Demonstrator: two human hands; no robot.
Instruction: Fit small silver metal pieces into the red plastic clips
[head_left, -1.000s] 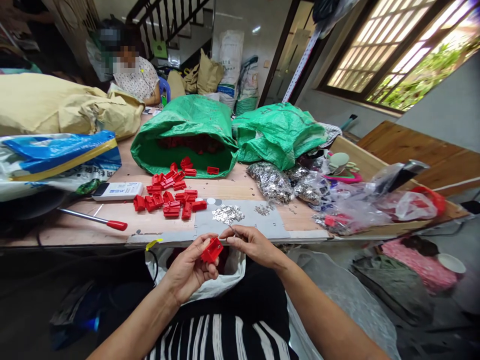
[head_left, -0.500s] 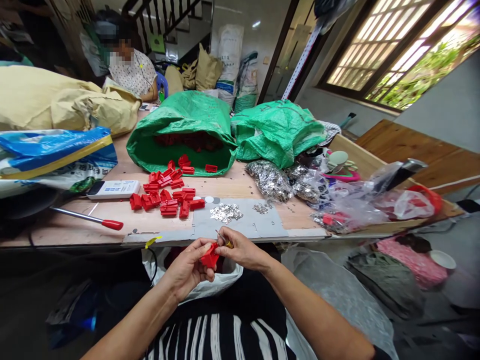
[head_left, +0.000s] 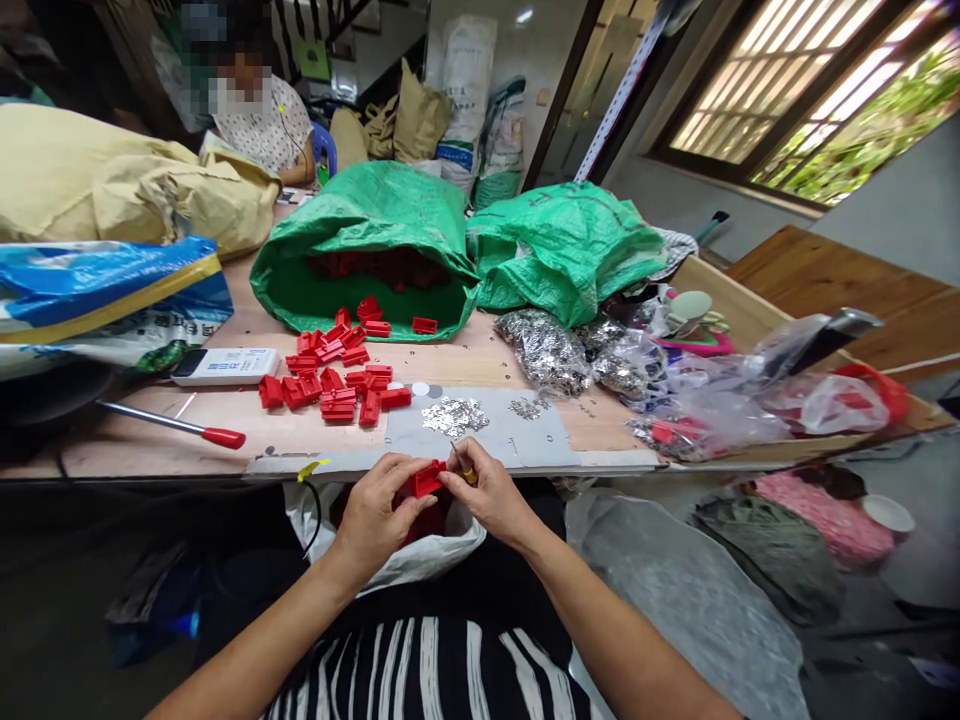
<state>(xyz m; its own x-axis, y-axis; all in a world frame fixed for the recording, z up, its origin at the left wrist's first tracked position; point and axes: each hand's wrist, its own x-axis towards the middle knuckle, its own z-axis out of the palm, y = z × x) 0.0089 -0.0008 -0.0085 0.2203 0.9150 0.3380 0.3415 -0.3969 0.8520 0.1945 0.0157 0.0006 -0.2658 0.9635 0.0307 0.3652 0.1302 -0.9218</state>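
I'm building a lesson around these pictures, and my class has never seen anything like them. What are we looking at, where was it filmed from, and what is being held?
There is no machine here, just one person's bare hands. Every picture comes from one camera worn on that person's head, looking forward and down. The left hand holds a blocky red plastic part. The right hand holds a slim tool with a yellow handle. On the pale wooden table lie loose red plastic pieces, in front of an open green woven sack. Nearby, small silver metal pieces are heaped on a flat grey sheet.
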